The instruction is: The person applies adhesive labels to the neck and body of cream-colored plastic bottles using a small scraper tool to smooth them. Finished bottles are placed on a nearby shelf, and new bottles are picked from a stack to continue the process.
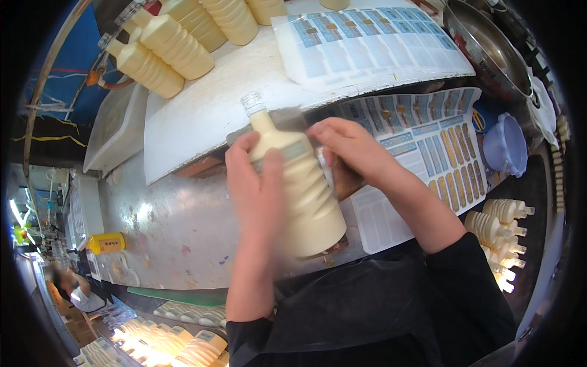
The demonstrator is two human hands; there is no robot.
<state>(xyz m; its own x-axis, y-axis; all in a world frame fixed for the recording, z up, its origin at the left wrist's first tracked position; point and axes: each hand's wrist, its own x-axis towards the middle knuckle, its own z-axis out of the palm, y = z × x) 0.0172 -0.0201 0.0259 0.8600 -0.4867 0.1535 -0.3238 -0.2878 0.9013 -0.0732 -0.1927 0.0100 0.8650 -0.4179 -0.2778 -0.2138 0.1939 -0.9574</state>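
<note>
Cream-filled ribbed bottle (302, 189) lies tilted over the steel table (165, 226), left hand (257, 183) wrapped around its body, right hand (351, 147) pressing fingers on its label (287, 153) near the neck.

We are holding a cream ribbed bottle (306, 196) with a clear cap; a pale blue-grey label band (287, 153) is wrapping its shoulder, under our fingers (269, 165). A sheet of blue and gold labels (373, 40) is lying on the white board at upper right. A second label sheet (440, 140), with blue rectangles and gold strips, is hanging over the tabletop edge just beside our right hand (354, 150). A stripped white backing sheet (382, 223) is lying below it. More cream bottles (177, 46) are lying at upper left, others (498, 235) at right, and labelled ones (183, 345) at bottom left. A yellow box (107, 243) is sitting at left.
</note>
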